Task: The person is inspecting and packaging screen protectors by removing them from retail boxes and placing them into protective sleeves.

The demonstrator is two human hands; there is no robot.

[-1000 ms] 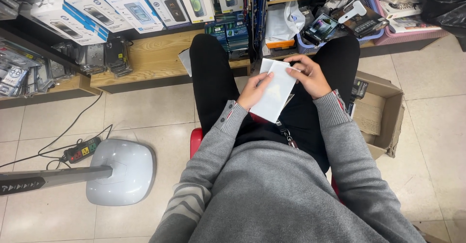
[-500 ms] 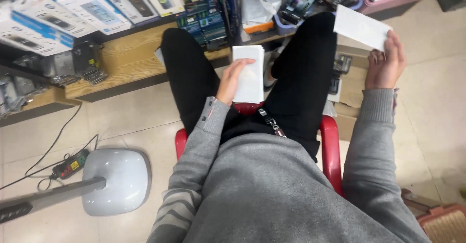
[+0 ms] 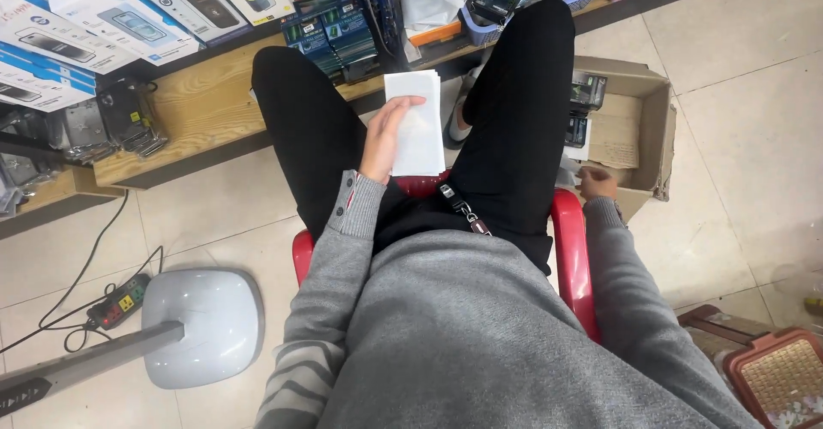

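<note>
One left hand [image 3: 383, 138] holds one white paper stack [image 3: 417, 122].

White packet [image 3: 417, 125], red stool [image 3: 570, 249], grey sweater [image 3: 480, 335], blk trousers [image 3: 300, 112], brown box [image 3: 639, 129].

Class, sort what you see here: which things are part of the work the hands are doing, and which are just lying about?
In the work: left hand holding the white stack; right hand reaching into the cardboard box.

Lying about: fan base, power strip, boxed goods on the shelf, woven tray.
</note>
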